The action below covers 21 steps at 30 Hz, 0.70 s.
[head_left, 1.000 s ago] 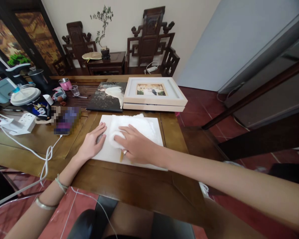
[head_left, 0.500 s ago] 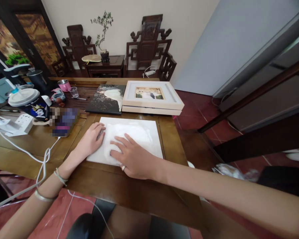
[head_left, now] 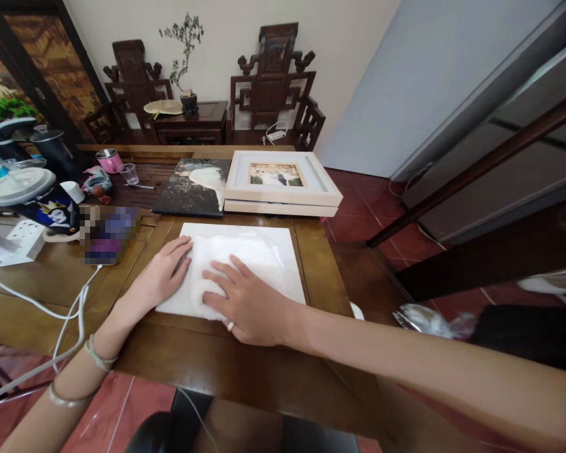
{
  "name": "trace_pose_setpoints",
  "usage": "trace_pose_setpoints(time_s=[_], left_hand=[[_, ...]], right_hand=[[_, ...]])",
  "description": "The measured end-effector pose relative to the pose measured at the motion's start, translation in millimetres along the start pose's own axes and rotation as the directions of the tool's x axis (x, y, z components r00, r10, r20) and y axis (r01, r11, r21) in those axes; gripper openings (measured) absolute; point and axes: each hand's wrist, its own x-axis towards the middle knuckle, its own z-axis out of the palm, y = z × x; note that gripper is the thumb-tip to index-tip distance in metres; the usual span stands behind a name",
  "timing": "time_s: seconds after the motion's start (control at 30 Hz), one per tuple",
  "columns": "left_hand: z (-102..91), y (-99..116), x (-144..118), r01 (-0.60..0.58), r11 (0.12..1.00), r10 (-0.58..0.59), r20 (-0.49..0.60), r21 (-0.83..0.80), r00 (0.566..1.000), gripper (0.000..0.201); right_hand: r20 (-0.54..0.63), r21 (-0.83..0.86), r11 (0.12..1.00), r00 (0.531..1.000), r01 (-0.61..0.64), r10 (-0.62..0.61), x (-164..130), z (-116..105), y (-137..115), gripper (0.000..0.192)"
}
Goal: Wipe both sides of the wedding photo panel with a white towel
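A white rectangular board (head_left: 290, 251) lies on the wooden table, with a fluffy white sheet or pad (head_left: 259, 245) spread over most of it; its exact material is hard to tell. My right hand (head_left: 252, 299) rests palm down on the front part of the pad, fingers spread, a ring on one finger. At the board's left edge, my left hand (head_left: 167, 270) lies with its fingers stretched out, the tips touching the board beside the pad. Neither hand grips anything.
Behind the board are a stacked pair of framed pictures (head_left: 330, 185) and a dark photo panel (head_left: 170, 192). To the left stand a lidded cup (head_left: 51, 211), a phone (head_left: 110, 239) on a white cable, a power strip (head_left: 26, 239) and a pink mug (head_left: 108, 160).
The whole view has shifted slightly, so the table and its things sit a little further left. Both hands keep nearly the same places on the board and pad.
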Motion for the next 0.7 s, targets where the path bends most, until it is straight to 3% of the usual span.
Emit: trace_pose_setpoints(time_s=[0.3,0.57,0.7], left_hand=[[5.5,-1.7,-9.0,-0.011,0.998,0.013,0.031,-0.058,0.999,0.047],[3.9,2.5,-8.7,-0.016,0.999,0.016,-0.003,-0.029,1.0,0.045],[4.8,1.5,-8.8,-0.02,1.0,0.02,-0.01,-0.022,1.0,0.046]], right_hand=[[-0.065,0.07,0.996,0.996,0.06,-0.055,-13.4,5.2,-36.7,0.033],[-0.062,-0.033,0.991,0.99,-0.127,0.125,7.4,0.0,22.6,0.042],[-0.07,-0.082,0.984,0.986,-0.155,0.15,10.7,3.4,21.8,0.042]])
